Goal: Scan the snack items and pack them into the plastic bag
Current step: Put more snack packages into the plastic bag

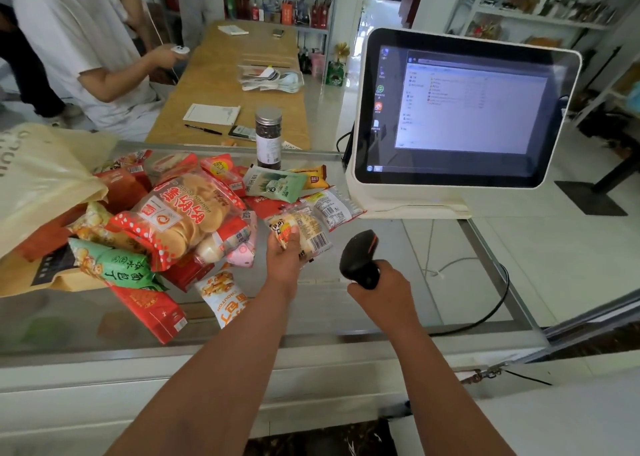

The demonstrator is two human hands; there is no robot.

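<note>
My left hand (pixel 282 258) grips a small clear snack packet (pixel 308 230) with a barcode facing right, lifted slightly above the glass counter (pixel 346 310). My right hand (pixel 379 287) holds a black barcode scanner (pixel 358 256), its head aimed toward the packet's barcode, a short gap between them. A pile of snack packets lies to the left, topped by a large red bag of rice crackers (pixel 183 220), with a green packet (pixel 110 265) and a croutons packet (pixel 221 293) at its front. A cream plastic bag (pixel 41 182) lies at the far left.
A white point-of-sale screen (pixel 464 109) stands at the counter's right rear, its cable (pixel 498 303) trailing over the glass. A dark jar (pixel 268 137) stands behind the pile. A seated person in white (pixel 83 47) is at a wooden table (pixel 221 75) beyond.
</note>
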